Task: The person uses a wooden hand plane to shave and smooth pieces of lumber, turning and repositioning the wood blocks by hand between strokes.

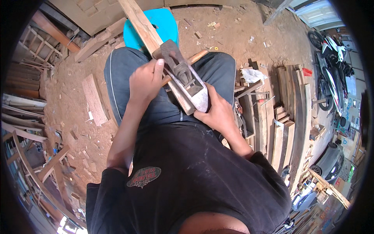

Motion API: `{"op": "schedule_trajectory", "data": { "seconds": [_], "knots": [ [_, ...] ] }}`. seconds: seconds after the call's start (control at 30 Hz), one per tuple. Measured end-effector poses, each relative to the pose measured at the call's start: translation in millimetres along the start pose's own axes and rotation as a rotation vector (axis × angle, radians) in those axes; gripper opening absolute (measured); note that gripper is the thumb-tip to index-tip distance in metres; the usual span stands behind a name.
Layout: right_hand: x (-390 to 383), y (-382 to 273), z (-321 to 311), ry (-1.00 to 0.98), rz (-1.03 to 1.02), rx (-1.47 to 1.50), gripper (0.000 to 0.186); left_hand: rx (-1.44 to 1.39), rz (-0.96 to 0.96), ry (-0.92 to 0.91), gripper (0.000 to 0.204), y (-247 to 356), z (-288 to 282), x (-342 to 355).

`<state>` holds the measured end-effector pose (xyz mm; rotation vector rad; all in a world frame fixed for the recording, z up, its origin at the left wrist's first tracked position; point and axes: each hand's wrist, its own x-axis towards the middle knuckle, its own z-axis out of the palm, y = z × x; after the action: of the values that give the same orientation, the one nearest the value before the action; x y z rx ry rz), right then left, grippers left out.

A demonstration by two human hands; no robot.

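A hand plane (198, 89) with a worn, pale-edged body and a wooden cross handle (198, 56) lies along a long wooden board (141, 26). The board runs from my lap out over a turquoise plastic stool (166, 24). Curled at the plane's left side, my left hand (145, 82) has its thumb up against the body; its other fingertips are hidden. My right hand (219, 110) wraps the rear end of the plane, thumb on the near side, with the fingers partly out of sight behind it.
Stacked timber (286, 113) stands close on my right, with a white plastic bag (253, 75) at its far end. A loose plank (94, 99) lies on the dirt floor at left, among wood scraps. A motorcycle (331, 74) is parked far right.
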<state>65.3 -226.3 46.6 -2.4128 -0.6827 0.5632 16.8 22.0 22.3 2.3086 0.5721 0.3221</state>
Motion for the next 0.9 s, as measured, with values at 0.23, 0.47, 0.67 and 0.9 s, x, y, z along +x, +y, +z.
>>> {"op": "schedule_trajectory", "data": {
  "seconds": [0.23,0.47,0.67,0.9],
  "knots": [
    [8,14,-9,0.075,-0.002,-0.025,0.085,0.047,0.183,0.158,0.031,-20,22,10],
    [32,42,-4,0.195,-0.039,-0.042,0.086,0.087,0.185,0.152,0.046,-35,39,4],
    [41,38,-4,0.169,-0.014,0.305,0.082,-0.052,0.099,0.13,0.046,-26,32,6],
    [45,-12,-21,0.209,-0.06,0.464,0.084,-0.898,0.023,0.056,0.052,25,36,-18]
  ]
}}
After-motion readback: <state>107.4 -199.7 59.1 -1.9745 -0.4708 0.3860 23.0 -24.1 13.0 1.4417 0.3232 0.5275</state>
